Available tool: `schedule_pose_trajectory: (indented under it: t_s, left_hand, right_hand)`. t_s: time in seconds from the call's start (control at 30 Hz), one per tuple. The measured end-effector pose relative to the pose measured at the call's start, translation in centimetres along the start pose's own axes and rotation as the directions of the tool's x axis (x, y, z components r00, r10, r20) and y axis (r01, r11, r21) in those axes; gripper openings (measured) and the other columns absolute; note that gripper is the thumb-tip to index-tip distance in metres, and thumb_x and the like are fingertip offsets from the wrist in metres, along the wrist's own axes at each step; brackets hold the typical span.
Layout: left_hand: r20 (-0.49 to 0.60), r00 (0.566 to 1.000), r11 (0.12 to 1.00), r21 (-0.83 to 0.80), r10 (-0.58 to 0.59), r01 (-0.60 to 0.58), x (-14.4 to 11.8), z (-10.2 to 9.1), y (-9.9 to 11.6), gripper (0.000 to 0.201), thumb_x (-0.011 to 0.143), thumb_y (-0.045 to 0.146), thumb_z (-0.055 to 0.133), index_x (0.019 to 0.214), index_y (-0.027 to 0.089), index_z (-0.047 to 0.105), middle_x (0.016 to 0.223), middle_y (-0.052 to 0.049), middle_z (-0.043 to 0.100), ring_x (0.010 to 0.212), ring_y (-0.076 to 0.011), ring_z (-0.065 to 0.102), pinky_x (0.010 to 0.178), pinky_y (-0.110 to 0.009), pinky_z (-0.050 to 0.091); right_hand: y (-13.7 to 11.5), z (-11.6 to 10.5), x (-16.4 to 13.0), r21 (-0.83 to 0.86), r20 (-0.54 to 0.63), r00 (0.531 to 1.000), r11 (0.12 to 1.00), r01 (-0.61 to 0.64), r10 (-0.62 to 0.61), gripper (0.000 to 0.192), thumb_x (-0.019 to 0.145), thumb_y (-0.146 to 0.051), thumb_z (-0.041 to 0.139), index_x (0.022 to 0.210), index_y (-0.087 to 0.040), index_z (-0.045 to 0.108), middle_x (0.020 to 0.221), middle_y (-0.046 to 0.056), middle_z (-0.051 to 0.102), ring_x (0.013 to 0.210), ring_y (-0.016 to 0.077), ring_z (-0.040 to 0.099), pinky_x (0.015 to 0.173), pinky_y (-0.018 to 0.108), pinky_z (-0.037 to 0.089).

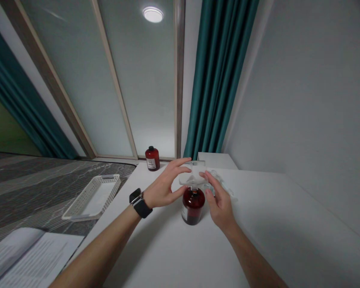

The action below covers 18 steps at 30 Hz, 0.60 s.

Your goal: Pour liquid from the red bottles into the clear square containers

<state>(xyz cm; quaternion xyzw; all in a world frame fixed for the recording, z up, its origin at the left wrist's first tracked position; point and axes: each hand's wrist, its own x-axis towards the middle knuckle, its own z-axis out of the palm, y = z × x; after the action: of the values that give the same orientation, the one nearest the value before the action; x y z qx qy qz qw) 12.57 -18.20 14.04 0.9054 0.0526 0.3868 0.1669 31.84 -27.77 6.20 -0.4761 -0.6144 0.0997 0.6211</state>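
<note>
- Paper sheets, white and printed [33, 258], lay nearest at the lower left corner, partly off the edge of the white table [288, 224], out of reach of either hand.
- Beyond them a white perforated plastic tray [93, 197] sat slanted on the grey patterned surface to the left of the table, holding nothing that could be made out.
- At the middle of the table stood a dark red round bottle with a pale label [193, 206], upright on its base, which left its neck free for both hands to work above it.
- The left hand [165, 186], a black smartwatch [139, 203] on its wrist, arched over the bottle's top with fingers spread; thumb and fingertips touched the edge of a thin, translucent white piece [192, 178] lying across the neck, seemingly to steady it there.
- The right hand [219, 200] met the same piece from the other side, fingers open and only lightly curled, tips on its rim; neither hand was closed around anything, both pinched loosely at the edges.
- Just behind the right hand lay some crumpled clear plastic wrapping [220, 184] on the tabletop; its exact shape was too blurred to tell.
- Farther back, near the table's far-left corner, a second dark red bottle with a black cap [152, 159] stood alone, well apart from the first.
- Teal curtains [219, 76] hung behind, beside frosted glass panels [144, 80] that mirrored a round ceiling lamp [153, 14].
</note>
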Motion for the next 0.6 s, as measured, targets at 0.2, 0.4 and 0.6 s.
schedule_pose_trajectory:
  t_s: [0.2,0.4,0.6]
  left_hand:
    - [0.02,0.999,0.998,0.047,0.039,-0.04,-0.1,-0.11,0.08,0.049,0.087,0.013,0.061,0.132,0.027,0.045,0.15,-0.013,0.042,0.139,-0.0312,0.04,0.112,-0.057,0.037]
    - [0.024,0.998,0.996,0.068,0.055,-0.056,-0.07,-0.04,0.19,0.05,0.087,0.012,0.06,0.132,0.028,0.044,0.15,-0.014,0.041,0.14,-0.0321,0.038,0.112,-0.059,0.036]
    - [0.012,0.997,0.991,0.105,0.082,-0.083,-0.1,0.14,0.48,0.051,0.086,0.011,0.06,0.131,0.027,0.043,0.148,-0.014,0.042,0.14,-0.0317,0.038,0.112,-0.058,0.036]
  right_hand:
    - [-0.22,0.01,-0.02,0.031,0.006,1.0,0.999,-0.011,0.011,0.044,0.099,-0.032,0.046,0.143,-0.028,0.047,0.14,0.009,0.059,0.132,0.0266,0.052,0.114,0.052,0.038]
    - [-0.24,0.12,-0.02,0.032,-0.01,1.0,0.999,-0.004,0.004,0.043,0.099,-0.031,0.047,0.141,-0.027,0.049,0.14,0.01,0.059,0.132,0.0273,0.053,0.115,0.053,0.037]
    - [-0.24,0.06,0.01,0.044,-0.018,1.0,0.999,0.016,-0.016,0.041,0.099,-0.03,0.048,0.14,-0.026,0.05,0.14,0.011,0.059,0.131,0.0279,0.053,0.114,0.054,0.038]
